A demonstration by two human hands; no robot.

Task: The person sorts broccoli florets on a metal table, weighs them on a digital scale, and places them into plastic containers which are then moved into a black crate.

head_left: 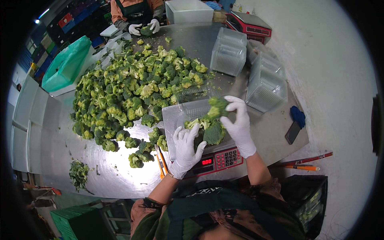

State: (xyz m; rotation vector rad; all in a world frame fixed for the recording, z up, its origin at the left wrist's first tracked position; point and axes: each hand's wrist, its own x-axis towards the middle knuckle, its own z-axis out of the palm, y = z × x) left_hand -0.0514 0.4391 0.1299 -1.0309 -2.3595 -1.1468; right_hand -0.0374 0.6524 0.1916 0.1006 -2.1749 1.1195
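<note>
A digital scale [170, 117] with a steel pan stands in front of me. On it lies a clear plastic clamshell box, its lid [195, 93] folded up at the far side, with broccoli florets [214, 134] inside. My right hand [240, 126], in a white glove, pinches a broccoli floret [217, 108] above the box's right side. At the box's left side, my gloved left hand [185, 150] has its fingers spread over the edge and the florets. Whether it presses on the box I cannot tell. A large heap of broccoli florets [128, 92] covers the table beyond and to the left.
Stacked clear boxes [228, 52] and more stacks [267, 86] stand at the right, near a phone [293, 132] and a blue cloth [297, 116]. A cutter knife [161, 162] lies left of the scale. Across the table a person [138, 16] in white gloves handles broccoli.
</note>
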